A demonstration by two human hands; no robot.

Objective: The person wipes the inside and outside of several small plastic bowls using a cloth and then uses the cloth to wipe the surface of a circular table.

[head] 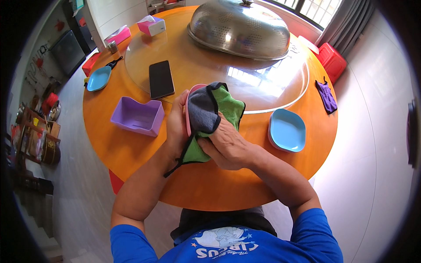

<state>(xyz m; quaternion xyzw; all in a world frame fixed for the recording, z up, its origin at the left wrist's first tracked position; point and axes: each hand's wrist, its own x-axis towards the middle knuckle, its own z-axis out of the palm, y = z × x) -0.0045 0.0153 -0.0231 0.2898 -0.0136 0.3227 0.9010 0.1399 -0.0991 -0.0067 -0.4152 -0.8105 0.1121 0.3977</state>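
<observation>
My left hand (176, 121) grips a pink plate (188, 113) that stands on edge, only its rim showing. A green and grey cloth with black edging (202, 108) covers the plate's face. My right hand (227, 143) holds the cloth against the plate, its fingertips partly hidden in the folds. To the right is a stack of small plates, the top one blue (288, 130). A purple plastic bin (138, 118) sits left of my left hand. Another blue plate (99, 79) lies at the table's left edge.
A black phone (161, 79) lies on the glass turntable's left edge. A perforated metal cover (240, 31) stands at the back of the round wooden table (217, 187). Tissue packs (151, 25) are at the back left; a purple cloth (326, 97) lies far right, near red stools (331, 62).
</observation>
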